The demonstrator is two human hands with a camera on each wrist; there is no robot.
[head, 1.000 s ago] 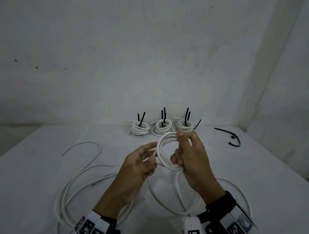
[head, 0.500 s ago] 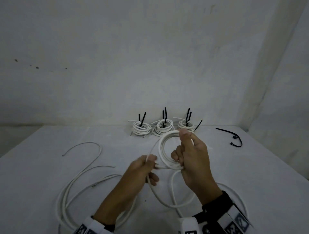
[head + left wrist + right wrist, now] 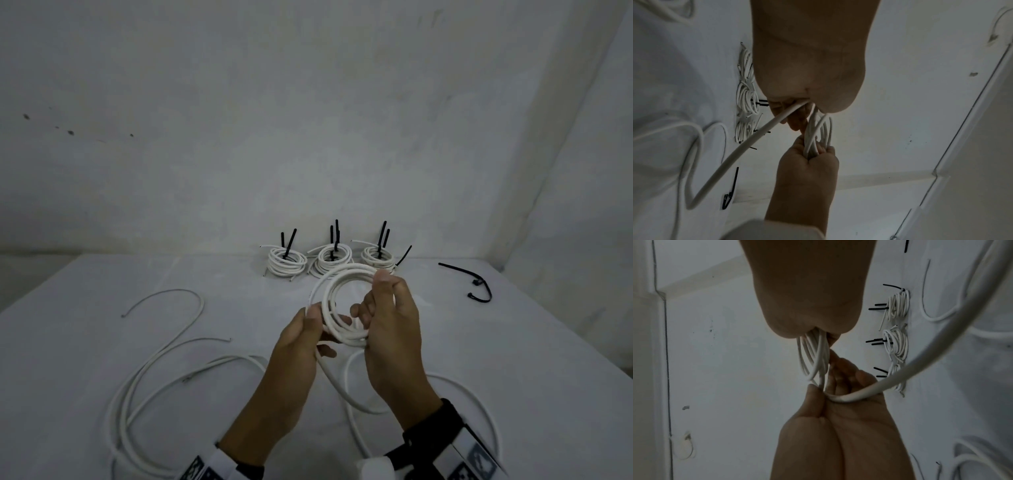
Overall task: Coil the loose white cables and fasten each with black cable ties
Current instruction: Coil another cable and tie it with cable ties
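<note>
Right hand (image 3: 390,329) gripping right side of round coil of white plastic-sheathed cable (image 3: 342,301), thumb on top, fingers curled through loop. Left hand (image 3: 301,339) pinching coil's left side, feeding trailing cable (image 3: 337,383). Coil hovering above tabletop (image 3: 513,342) centre. Cable looking light, smooth, springy; likely unwinding if grip is loosening, so best pinching all turns together. Three tied white coils (image 3: 330,260) sitting along far edge. Loose black cable ties (image 3: 474,284) lying toward far right corner. Other loose white cables (image 3: 164,370) lying near left edge.

Both raised: right hand (image 3: 387,329) gripping (fingers curled), left hand (image 3: 301,346) pinching with thumb and fingertips
</note>
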